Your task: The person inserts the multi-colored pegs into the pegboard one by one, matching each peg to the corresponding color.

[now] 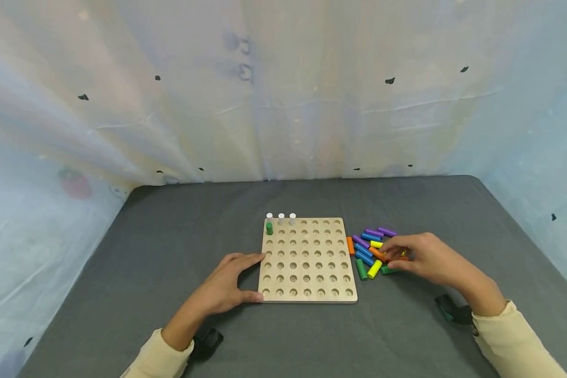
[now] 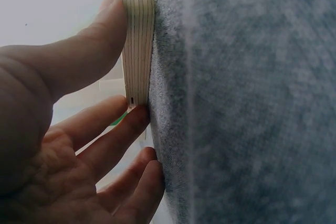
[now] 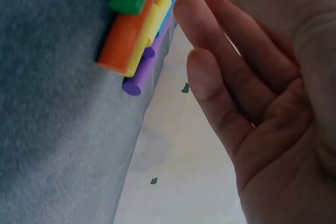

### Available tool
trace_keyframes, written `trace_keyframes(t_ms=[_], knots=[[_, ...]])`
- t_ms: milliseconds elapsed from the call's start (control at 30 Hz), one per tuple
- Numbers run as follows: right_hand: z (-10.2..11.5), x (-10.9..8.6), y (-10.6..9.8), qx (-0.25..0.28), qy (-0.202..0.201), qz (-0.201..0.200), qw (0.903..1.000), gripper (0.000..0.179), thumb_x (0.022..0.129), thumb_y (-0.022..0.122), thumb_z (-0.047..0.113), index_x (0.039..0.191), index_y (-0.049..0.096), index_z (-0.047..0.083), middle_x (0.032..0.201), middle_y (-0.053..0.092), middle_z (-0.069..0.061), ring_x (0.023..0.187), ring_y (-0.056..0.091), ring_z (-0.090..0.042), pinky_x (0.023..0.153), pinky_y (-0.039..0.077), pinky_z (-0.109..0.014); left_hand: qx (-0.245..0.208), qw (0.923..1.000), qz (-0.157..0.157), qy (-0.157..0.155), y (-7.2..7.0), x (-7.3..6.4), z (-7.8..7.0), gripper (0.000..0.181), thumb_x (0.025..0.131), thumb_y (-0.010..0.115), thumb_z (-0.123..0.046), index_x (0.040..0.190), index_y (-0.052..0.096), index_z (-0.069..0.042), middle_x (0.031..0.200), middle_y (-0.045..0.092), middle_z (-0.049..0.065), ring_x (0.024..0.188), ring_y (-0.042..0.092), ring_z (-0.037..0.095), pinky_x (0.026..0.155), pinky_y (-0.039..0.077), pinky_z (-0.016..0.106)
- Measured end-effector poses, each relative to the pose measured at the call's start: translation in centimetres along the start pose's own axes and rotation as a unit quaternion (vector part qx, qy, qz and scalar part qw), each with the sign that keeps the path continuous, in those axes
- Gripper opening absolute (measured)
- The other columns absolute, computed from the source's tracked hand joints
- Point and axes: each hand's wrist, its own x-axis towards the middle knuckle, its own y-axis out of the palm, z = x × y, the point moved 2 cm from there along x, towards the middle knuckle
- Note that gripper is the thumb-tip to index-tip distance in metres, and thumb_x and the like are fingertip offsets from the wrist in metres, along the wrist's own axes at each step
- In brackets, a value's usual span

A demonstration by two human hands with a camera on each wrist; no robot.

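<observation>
A square wooden pegboard [image 1: 310,301] with rows of round holes lies flat on the table. Three white pegs [image 1: 281,218] stand at the left end of its back row, and one green peg [image 1: 269,229] stands just in front of the leftmost. My left hand [image 1: 227,281] touches the board's left side with thumb and fingertips, its fingers spread. Over the pile of loose coloured pegs, my right hand [image 1: 422,257] reaches down with bent, parted fingers. An orange peg [image 1: 377,254] lies right by its fingertips. The right wrist view shows no peg between the visible fingers [image 3: 205,72].
The loose pegs, among them purple [image 1: 386,231], blue [image 1: 365,258], yellow [image 1: 374,270] and green [image 1: 361,269] ones, lie right of the board. Grey cloth [image 1: 193,220] covers the table. A pale curtain [image 1: 293,105] hangs behind and at both sides.
</observation>
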Motion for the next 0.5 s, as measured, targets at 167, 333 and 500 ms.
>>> trace_keyframes(t_ms=[167,333,500], knots=[[-0.05,-0.18,-0.33,0.020,0.005,0.032,0.9993,0.023,0.087,0.078,0.023,0.109,0.072,0.022,0.095,0.074,0.014,0.085,0.067,0.001,0.071,0.055,-0.023,0.004,1.0000,0.005,-0.003,-0.12,-0.08,-0.02,0.084,0.072,0.089,-0.030,0.147,0.051,-0.027,0.149,0.053,-0.001,0.141,0.038,0.027,0.110,0.037,0.056],[-0.11,-0.13,-0.24,0.015,0.009,0.053,0.9985,0.024,0.086,0.078,0.020,0.109,0.072,0.023,0.097,0.074,0.013,0.087,0.068,-0.001,0.072,0.056,-0.023,0.006,1.0000,0.006,-0.003,-0.19,-0.08,-0.07,0.084,0.072,0.089,-0.030,0.147,0.050,-0.027,0.150,0.052,0.000,0.141,0.038,0.028,0.110,0.037,0.057],[-0.25,-0.04,0.14,0.003,0.011,0.062,0.9980,0.024,0.084,0.080,0.020,0.107,0.072,0.022,0.098,0.074,0.013,0.089,0.070,-0.003,0.075,0.057,-0.026,0.009,0.9999,0.008,-0.003,-0.21,-0.07,-0.01,0.084,0.072,0.089,-0.029,0.147,0.050,-0.027,0.149,0.053,0.000,0.141,0.038,0.028,0.110,0.037,0.057]])
